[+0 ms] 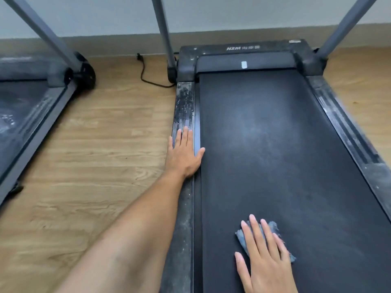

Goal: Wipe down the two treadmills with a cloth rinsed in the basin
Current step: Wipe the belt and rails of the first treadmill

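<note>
While the right hand point(264, 256) lies flat with fingers spread on a blue-grey cloth point(273, 231), pressing it against the black belt point(275, 144) of the right treadmill point(243, 48), the left hand point(185, 154) rests open, palm down, on that machine's left side rail point(184, 102). Its thumb reaches across onto the edge of the belt, and the bare forearm stretches back toward the lower left. The cloth sits in the near part of the belt, mostly covered by the hand, with its crumpled edges showing past the fingertips and beside the little finger.

A pale, dusty haze marks the middle of the belt farther up. The left rail is speckled with whitish grime, thickest toward the motor cover, and the right side rail point(347, 127) shows similar streaks. Grey uprights point(164, 28) rise from both front corners.

A second treadmill point(27, 106) stands well apart to the left, its belt and rail also streaked with dust. Between the two runs light wood-grain flooring point(101, 144). A black power cord point(146, 75) snakes across the floor near the grey skirting board point(118, 44), below a pale wall point(254, 11).
</note>
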`<state>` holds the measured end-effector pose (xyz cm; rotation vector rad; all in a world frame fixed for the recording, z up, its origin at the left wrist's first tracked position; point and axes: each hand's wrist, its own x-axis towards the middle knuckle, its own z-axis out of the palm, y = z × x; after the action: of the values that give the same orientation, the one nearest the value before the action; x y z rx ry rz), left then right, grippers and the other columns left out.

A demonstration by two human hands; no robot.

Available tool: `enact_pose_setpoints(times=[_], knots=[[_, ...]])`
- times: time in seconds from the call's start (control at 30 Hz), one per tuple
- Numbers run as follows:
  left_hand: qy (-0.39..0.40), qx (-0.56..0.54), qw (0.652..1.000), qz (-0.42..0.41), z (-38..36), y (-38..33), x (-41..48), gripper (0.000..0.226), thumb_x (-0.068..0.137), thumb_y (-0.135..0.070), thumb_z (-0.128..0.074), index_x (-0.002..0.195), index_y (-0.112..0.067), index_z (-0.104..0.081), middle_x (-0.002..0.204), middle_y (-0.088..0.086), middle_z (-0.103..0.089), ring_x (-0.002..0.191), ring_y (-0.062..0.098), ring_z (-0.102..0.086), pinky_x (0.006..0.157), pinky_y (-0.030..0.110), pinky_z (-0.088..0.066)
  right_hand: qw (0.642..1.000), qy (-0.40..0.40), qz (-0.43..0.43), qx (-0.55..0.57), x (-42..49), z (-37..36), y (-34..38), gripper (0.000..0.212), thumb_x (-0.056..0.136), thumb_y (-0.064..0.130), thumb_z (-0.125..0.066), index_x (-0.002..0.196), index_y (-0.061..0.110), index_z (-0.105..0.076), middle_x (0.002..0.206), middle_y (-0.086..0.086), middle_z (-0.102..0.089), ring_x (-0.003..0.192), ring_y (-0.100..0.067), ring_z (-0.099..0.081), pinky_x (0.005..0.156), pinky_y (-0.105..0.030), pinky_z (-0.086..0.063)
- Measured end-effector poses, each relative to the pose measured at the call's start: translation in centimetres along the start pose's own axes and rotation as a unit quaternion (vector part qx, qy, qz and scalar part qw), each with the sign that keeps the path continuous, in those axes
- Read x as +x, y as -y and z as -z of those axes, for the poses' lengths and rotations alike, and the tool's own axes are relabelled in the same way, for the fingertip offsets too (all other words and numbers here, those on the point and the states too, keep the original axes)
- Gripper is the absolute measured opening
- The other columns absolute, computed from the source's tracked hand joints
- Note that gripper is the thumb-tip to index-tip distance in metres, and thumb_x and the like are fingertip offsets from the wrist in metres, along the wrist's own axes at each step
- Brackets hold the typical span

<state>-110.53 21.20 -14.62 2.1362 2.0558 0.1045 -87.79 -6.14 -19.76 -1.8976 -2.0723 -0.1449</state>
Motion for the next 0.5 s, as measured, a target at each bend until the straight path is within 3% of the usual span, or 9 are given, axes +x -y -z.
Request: enact_pose_setpoints(times=[0.1,0.17,0.23,0.27,0.3,0.37,0.43,0.5], knots=[[-0.067,-0.048,0.996,0.014,-1.2,0.1,-0.5,0.072,0.102,-0.047,-0.020,0.168,-0.019,-0.024,0.177,-0.004,-0.013,0.163,0.013,-0.007,0.132,0.046,-0.006,0.999,0.023,0.011,-0.036,0.2,-0.6,-0.1,0.065,0.098,0.041,-0.025,0.147,0.017,-0.060,0.157,-0.003,-0.052,0.147,-0.022,-0.042,0.117,-0.039,-0.029],[-0.081,-0.061,0.995,0.010,-1.4,0.2,-0.9,0.069,0.101,-0.041,-0.019,0.166,-0.020,-0.029,0.176,-0.005,-0.017,0.163,0.012,-0.010,0.132,0.047,-0.010,0.992,0.101,-0.051,0.055,0.9,-0.3,1.0,0.069,0.093,0.038,-0.017,0.148,0.031,-0.057,0.155,0.010,-0.054,0.150,-0.010,-0.041,0.120,-0.030,-0.025],[-0.099,-0.044,0.994,0.010,-1.9,0.4,-0.6,0.066,0.103,-0.037,-0.021,0.166,-0.019,-0.030,0.176,-0.004,-0.018,0.163,0.012,-0.011,0.132,0.047,-0.014,0.987,0.014,-0.044,0.155,4.2,-1.3,1.4,0.069,0.095,0.044,-0.002,0.151,0.050,-0.042,0.159,0.023,-0.045,0.148,0.000,-0.039,0.120,-0.020,-0.024],[-0.107,-0.045,0.993,0.009,-2.1,0.5,-0.3,0.065,0.103,-0.035,-0.023,0.166,-0.019,-0.031,0.175,-0.003,-0.019,0.163,0.013,-0.013,0.131,0.048,-0.017,0.986,-0.003,-0.004,0.167,6.4,-1.6,0.6,0.060,0.103,0.037,-0.008,0.157,0.047,-0.036,0.164,0.020,-0.038,0.150,-0.003,-0.035,0.121,-0.016,-0.023],[-0.111,-0.043,0.993,0.004,-2.2,0.5,0.0,0.064,0.103,-0.033,-0.025,0.165,-0.018,-0.033,0.175,-0.002,-0.020,0.162,0.014,-0.014,0.131,0.049,-0.020,0.981,0.000,0.017,0.194,9.8,-1.9,-0.1,0.056,0.105,0.022,-0.030,0.158,0.038,-0.038,0.166,0.014,-0.036,0.151,-0.007,-0.034,0.121,-0.013,-0.021],[-0.113,-0.039,0.993,0.004,-2.6,0.4,0.2,0.063,0.102,-0.030,-0.028,0.164,-0.017,-0.035,0.175,-0.001,-0.021,0.163,0.015,-0.015,0.129,0.051,-0.023,0.959,0.022,0.002,0.283,18.9,-2.0,-0.8,0.055,0.093,-0.005,-0.060,0.141,0.023,-0.059,0.151,0.006,-0.053,0.139,-0.014,-0.049,0.114,-0.007,-0.027],[-0.112,-0.043,0.993,0.005,-2.6,0.4,0.4,0.063,0.103,-0.029,-0.030,0.165,-0.017,-0.034,0.176,-0.001,-0.018,0.163,0.015,-0.012,0.128,0.052,-0.024,0.942,0.029,-0.056,0.329,29.2,-2.8,-0.3,0.042,0.087,-0.007,-0.070,0.114,0.025,-0.066,0.120,0.009,-0.065,0.112,-0.012,-0.062,0.100,-0.005,-0.037],[-0.100,-0.042,0.994,0.003,-2.5,0.3,0.3,0.064,0.104,-0.029,-0.031,0.166,-0.017,-0.029,0.177,-0.002,-0.014,0.163,0.015,-0.008,0.129,0.052,-0.023,0.915,0.039,-0.143,0.375,38.5,-4.3,1.2,0.029,0.089,0.004,-0.069,0.099,0.030,-0.068,0.101,0.012,-0.071,0.095,-0.008,-0.066,0.087,-0.015,-0.049]])
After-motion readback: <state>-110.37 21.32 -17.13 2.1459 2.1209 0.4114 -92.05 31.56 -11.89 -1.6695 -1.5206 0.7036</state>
